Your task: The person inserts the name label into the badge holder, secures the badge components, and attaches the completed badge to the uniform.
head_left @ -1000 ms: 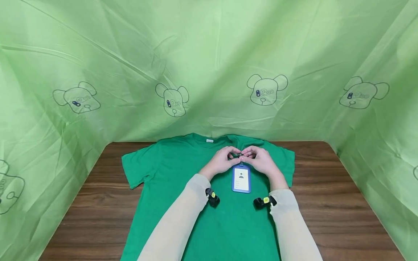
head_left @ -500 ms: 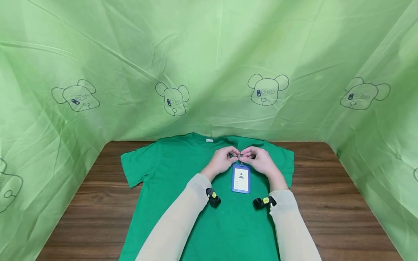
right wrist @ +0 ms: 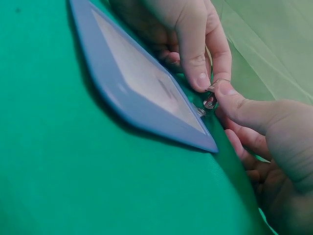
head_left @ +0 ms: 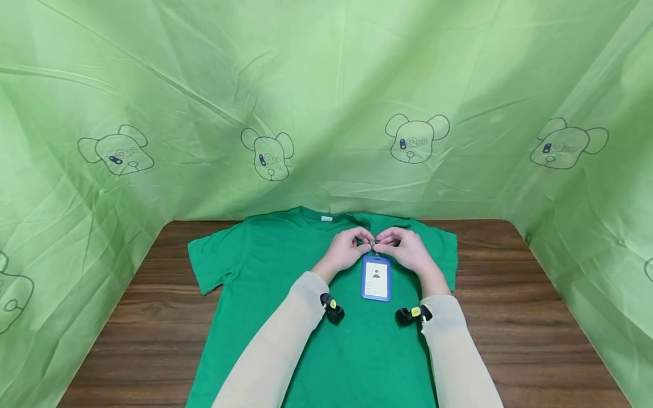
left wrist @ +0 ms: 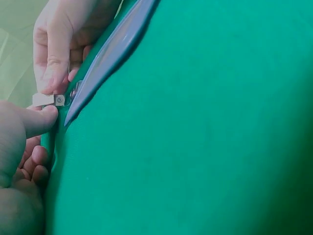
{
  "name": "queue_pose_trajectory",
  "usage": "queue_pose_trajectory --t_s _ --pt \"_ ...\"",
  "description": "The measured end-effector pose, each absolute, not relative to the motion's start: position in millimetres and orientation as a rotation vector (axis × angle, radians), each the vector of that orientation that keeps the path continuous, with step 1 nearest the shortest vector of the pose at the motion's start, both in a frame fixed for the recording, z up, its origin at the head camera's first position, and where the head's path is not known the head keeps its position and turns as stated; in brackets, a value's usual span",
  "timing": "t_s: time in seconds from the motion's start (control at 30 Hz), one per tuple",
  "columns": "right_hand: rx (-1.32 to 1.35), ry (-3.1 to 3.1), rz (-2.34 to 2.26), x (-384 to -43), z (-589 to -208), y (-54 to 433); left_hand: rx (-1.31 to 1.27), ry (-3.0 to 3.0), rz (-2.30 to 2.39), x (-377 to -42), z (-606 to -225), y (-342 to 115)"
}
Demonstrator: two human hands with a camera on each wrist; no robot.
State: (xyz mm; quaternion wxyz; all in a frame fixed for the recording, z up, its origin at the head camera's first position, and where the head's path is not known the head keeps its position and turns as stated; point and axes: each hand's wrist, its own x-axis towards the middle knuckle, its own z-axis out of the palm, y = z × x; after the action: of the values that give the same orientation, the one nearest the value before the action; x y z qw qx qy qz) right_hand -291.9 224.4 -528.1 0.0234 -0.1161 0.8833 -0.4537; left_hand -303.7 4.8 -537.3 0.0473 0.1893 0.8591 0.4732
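Observation:
A blue-framed ID badge holder [head_left: 376,278] with a white card lies on the chest of a green T-shirt [head_left: 285,272]. At its top is a small metal badge clip [left wrist: 48,100] with a clear strap. My left hand [head_left: 345,249] pinches the clip from the left, its thumb against the metal in the left wrist view. From the other side my right hand [head_left: 405,248] also pinches the clip, fingertips close to the left ones. In the right wrist view the clip's lever stands raised between the two thumbs. Fingers partly hide where clip and fabric meet.
The shirt lies spread on a dark wooden table [head_left: 510,317], collar at the far edge. A pale green cloth [head_left: 326,102] with bear-head outlines stands behind and at both sides. Small black cameras [head_left: 334,313] are strapped to both wrists.
My left thumb has drawn back slightly to the left, and the metal clip shows between the thumbs. The badge has shifted only very slightly; both arms stay nearly where they were.

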Motion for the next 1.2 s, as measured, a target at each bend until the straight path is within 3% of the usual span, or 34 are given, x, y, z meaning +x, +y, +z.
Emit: queue_pose_trajectory --t_s 1.2 --pt "-0.390 2.762 -1.384 -292.1 -529.9 225.4 0.615 2.625 1.422 -303.2 -538.5 2.9"
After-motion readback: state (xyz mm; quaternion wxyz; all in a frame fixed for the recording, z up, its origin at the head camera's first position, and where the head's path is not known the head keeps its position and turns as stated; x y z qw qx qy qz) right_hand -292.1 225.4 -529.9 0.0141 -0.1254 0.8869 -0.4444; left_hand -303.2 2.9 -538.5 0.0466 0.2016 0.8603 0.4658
